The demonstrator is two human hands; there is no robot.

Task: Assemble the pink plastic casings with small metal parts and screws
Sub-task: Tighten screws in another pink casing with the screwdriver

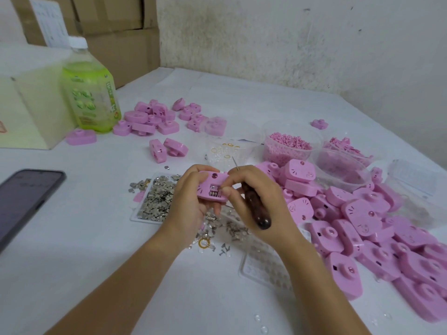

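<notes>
Pink casing (210, 187) held above bench (96, 238), left grip (191, 201) curled round it; right grip (262, 197) wrapped round dark-handled screwdriver (256, 210), fingertips (226, 190) touching casing's open slot. Metal parts (159, 197) below; casing pile (362, 226) at right.

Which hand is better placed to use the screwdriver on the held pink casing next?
Right. The right hand holds the dark-handled metal screwdriver, its fingers at the open slot of the pink plastic casing; the left hand grips that casing and is occupied.
</notes>
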